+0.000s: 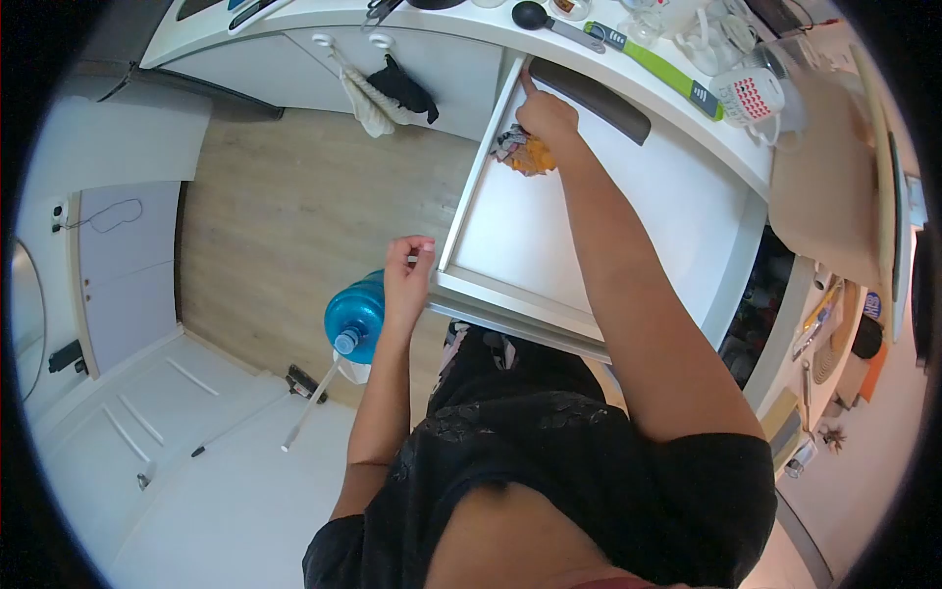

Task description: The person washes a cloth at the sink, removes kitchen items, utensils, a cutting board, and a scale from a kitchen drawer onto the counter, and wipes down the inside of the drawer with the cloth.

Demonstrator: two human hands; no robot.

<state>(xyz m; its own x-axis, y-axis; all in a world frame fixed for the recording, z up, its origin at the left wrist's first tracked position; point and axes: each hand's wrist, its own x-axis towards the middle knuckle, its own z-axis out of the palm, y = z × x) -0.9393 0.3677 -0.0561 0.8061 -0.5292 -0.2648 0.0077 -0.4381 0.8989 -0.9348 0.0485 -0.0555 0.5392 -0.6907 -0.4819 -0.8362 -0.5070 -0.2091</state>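
My right hand (549, 118) reaches into the back left corner of a pulled-out white drawer (628, 221). Its index finger is stretched toward the corner, while the other fingers are curled. A crumpled orange and grey patterned cloth (527, 152) bunches against the palm side and seems to be gripped by those fingers, though the grip itself is hidden. Beside the drawer's front left corner hangs my left hand (408, 265), fingers loosely bent, with nothing visible in it. Under that forearm stands a blue water jug (351, 316) on the floor side.
A dark grey strip (591, 101) lies along the drawer's back. Above it, the white counter (471, 22) carries a black spoon (554, 25), a green-handled utensil (667, 71) and a patterned mug (751, 96). Cloths (402, 88) hang from hooks on the cabinet at left.
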